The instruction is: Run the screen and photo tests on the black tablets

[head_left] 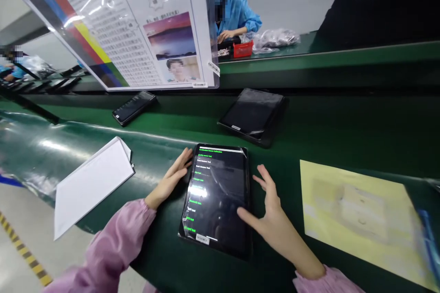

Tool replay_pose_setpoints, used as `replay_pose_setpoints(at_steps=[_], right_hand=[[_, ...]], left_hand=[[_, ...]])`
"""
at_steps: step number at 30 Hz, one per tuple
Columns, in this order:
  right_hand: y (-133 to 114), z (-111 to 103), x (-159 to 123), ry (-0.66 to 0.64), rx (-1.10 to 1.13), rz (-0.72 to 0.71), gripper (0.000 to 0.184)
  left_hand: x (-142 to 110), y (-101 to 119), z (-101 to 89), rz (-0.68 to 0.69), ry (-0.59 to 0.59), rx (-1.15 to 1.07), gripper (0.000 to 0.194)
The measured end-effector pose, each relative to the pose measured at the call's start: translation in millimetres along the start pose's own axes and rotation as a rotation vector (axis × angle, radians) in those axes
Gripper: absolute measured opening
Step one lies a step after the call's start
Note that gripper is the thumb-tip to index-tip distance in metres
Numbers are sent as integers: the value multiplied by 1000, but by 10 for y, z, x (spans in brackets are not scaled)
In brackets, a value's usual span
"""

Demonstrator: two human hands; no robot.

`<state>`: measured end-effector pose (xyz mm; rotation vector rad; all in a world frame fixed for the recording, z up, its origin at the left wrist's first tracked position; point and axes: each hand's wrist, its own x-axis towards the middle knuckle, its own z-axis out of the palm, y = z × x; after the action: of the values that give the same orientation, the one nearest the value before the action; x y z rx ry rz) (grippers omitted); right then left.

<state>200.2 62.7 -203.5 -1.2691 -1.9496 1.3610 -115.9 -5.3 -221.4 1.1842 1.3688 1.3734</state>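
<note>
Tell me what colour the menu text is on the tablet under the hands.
Green, on a black screen of the tablet; the head view shows it.

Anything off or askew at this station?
Mostly tidy. The tablet under the left hand and right hand has protective film lifting at its top right corner. The white paper stack overhangs the green bench's front edge. No spills or damage visible.

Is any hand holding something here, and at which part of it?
Nothing is lifted. The tablet lies flat on the green bench. The left hand rests against its left edge; the right hand touches its right edge, thumb on the screen.
</note>
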Motion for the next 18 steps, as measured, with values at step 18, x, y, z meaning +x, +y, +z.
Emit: replay_pose_setpoints(at_steps=[18], right_hand=[[-137,87,582,200,230,17,81]], left_hand=[[543,54,130,79,-31,115,77]])
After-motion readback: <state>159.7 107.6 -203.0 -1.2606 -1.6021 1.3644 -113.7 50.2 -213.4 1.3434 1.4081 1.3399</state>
